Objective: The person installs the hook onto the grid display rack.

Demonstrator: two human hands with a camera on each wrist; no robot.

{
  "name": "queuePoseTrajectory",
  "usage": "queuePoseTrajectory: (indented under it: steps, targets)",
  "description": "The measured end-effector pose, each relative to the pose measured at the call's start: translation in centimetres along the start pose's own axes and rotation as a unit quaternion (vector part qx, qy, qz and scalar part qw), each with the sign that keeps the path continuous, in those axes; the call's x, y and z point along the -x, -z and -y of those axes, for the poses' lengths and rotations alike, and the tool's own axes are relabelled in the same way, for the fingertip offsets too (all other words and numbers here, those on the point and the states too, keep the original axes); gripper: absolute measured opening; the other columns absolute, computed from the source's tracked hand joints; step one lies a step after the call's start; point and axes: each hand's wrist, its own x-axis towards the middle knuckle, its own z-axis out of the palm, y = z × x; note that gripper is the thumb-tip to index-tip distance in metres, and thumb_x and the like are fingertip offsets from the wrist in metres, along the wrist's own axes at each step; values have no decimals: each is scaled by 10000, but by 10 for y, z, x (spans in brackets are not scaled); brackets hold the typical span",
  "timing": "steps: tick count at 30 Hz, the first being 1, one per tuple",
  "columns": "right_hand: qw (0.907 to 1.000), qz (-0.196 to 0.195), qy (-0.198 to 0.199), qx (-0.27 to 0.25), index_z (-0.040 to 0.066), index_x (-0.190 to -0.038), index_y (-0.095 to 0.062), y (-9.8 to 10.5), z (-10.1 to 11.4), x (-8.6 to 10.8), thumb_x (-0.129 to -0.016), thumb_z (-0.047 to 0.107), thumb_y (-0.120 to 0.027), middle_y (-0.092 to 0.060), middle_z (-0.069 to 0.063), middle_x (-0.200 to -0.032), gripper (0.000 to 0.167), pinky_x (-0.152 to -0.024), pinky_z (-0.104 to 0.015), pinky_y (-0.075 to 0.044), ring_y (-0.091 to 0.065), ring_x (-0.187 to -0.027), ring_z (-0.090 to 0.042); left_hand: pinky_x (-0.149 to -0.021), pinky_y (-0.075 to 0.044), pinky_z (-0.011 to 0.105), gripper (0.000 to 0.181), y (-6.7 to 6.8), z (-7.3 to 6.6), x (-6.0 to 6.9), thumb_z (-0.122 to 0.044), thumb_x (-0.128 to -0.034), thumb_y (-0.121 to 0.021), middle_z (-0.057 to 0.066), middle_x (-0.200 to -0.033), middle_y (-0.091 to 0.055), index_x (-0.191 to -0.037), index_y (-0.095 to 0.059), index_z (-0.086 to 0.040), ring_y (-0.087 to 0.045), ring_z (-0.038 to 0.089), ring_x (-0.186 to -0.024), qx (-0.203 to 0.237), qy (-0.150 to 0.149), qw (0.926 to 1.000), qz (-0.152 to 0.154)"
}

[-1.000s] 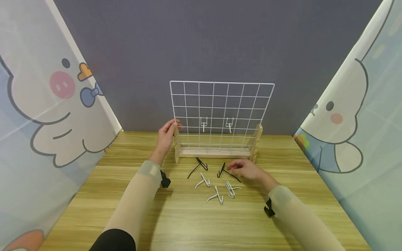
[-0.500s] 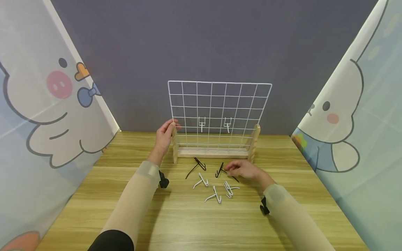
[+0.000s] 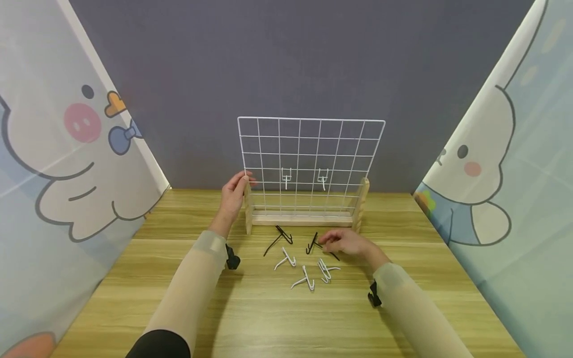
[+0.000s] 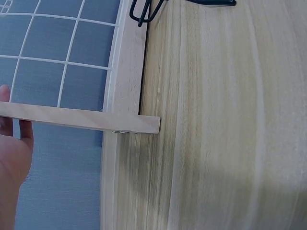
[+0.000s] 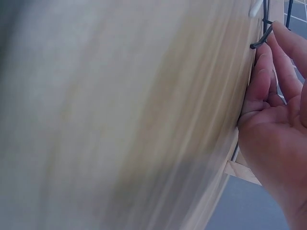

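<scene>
In the head view a white wire grid (image 3: 309,149) stands in a wooden base (image 3: 302,219). My left hand (image 3: 233,196) grips the left wooden post (image 3: 248,209), its thumb in front and fingers behind; the left wrist view shows the post (image 4: 86,118) between them. On the table, my right hand (image 3: 346,242) pinches the long arm of a black hook (image 3: 312,243) between thumb and fingertips. The right wrist view shows the black hook's end (image 5: 261,40) at the thumb. A second black hook (image 3: 283,235) lies to the left.
Three white hooks lie nearer on the wooden table (image 3: 277,323): one left (image 3: 286,259), one lower (image 3: 306,279), one right (image 3: 325,271). Two white hooks, one left (image 3: 286,178) and one right (image 3: 323,179), hang on the grid. A grey wall panel (image 3: 304,59) stands behind.
My right thumb and fingers have closed onto the black hook's arm, which lies almost where it was. The left hand keeps its hold on the post. The head view has shifted slightly.
</scene>
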Motion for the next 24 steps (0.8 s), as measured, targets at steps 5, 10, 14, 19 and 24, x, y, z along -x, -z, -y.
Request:
queuePoseTrajectory:
  steps: [5,10,14,19,24]
  targets:
    - [10000,17,17,94,33,-1287,-745,-1,0,1,-1019,132,-759,-761,-129,-1278,286,-972,-327,-523,-653,-1076,-150,-931,-578,238,217,0,0,2,-216,-1159,-574,73,-1136,-805,-1240,-760,-141,-773,256,-1115,20,-30,10000,-22]
    - [9998,63,-18,164,47,-1279,-760,-1,1,1,-1004,125,-777,-765,-107,-1241,287,-959,-330,-518,-645,-1058,-145,-948,-585,230,291,-1,0,4,-176,-1156,-577,64,-1102,-810,-1312,-701,35,-785,135,-1021,238,-89,9997,-59]
    - [9998,38,-2,217,43,-1281,-767,0,1,1,-1001,115,-777,-772,-116,-1273,289,-956,-310,-518,-647,-1058,-127,-932,-588,229,242,-2,0,4,-195,-1157,-579,25,-1084,-813,-1269,-745,-59,-782,201,-1052,152,-102,9998,-73]
    - [9997,-24,32,249,39,-1275,-777,-1,0,0,-995,110,-778,-774,-131,-1303,289,-963,-304,-515,-651,-1069,-115,-927,-594,246,212,-1,0,3,-206,-1159,-576,-63,-1037,-807,-1228,-766,-141,-760,363,-1129,101,-139,9998,-61]
    - [9994,-112,11,334,57,-1267,-788,-1,-1,-2,-989,129,-785,-776,-117,-1308,287,-1002,-333,-514,-658,-1108,-137,-926,-589,244,208,0,0,2,-206,-1162,-568,-81,-1039,-801,-1225,-758,-152,-771,309,-1113,87,-164,9998,-12]
